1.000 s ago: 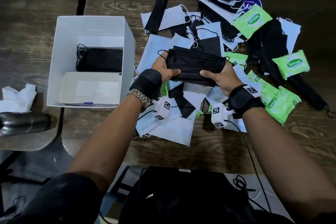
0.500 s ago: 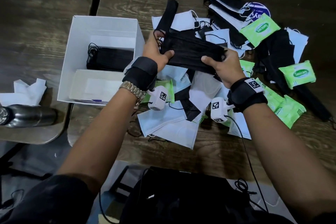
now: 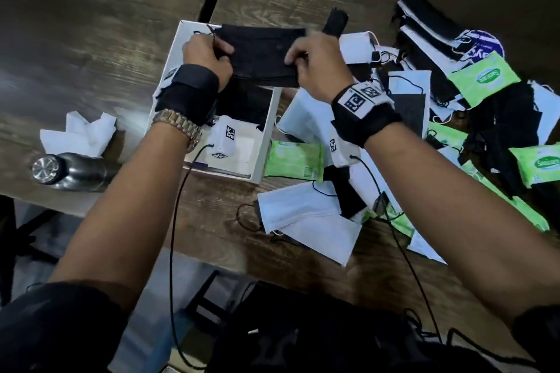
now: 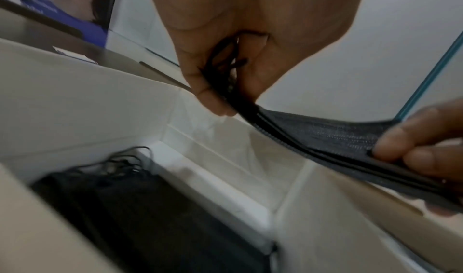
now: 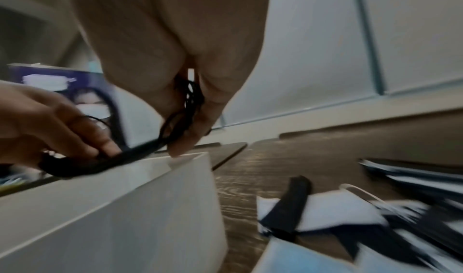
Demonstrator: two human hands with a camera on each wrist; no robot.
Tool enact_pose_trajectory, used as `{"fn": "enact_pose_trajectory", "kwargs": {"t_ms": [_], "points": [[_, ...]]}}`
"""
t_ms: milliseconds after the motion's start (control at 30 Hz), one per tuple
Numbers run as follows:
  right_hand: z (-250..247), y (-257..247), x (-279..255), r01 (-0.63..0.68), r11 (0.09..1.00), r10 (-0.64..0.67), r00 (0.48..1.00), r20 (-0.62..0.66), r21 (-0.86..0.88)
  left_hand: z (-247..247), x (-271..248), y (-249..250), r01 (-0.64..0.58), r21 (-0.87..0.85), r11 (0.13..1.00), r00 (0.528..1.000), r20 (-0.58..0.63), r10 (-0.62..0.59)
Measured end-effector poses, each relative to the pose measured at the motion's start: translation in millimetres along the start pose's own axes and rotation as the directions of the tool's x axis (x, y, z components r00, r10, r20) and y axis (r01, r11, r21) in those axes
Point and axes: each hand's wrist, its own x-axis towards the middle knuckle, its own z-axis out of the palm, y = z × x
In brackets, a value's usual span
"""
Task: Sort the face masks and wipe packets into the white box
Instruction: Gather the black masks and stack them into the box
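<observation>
Both hands hold a stack of black masks [image 3: 262,54] level above the white box [image 3: 263,142]. The left hand [image 3: 206,57] pinches its left end, ear loops bunched in that grip; the right hand [image 3: 315,63] pinches the right end. More black masks [image 4: 150,208] lie inside the box.

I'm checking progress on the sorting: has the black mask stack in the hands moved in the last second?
Yes. The black mask stack, held by the left hand and right hand, went from over the loose pile leftward to above the white box.
</observation>
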Motion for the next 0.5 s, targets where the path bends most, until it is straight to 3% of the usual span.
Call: {"fn": "enact_pose_trajectory", "kwargs": {"t_ms": [100, 300, 500], "points": [[23, -28, 23, 0.066, 0.97, -0.006, 0.968, 0.251, -0.233, -8, 11, -21, 0.039, 0.218, 0.975, 0.993, 0.099, -0.062], [48, -65, 39, 0.287, 0.797, 0.086, 0.817, 0.57, -0.532, -4, 22, -38, 0.016, 0.546, 0.838, 0.942, 0.272, -0.195], [82, -66, 52, 0.306, 0.796, 0.211, 0.669, 0.713, -0.523, 7, 25, -40, -0.053, 0.647, 0.761, 0.878, 0.393, -0.273]]}}
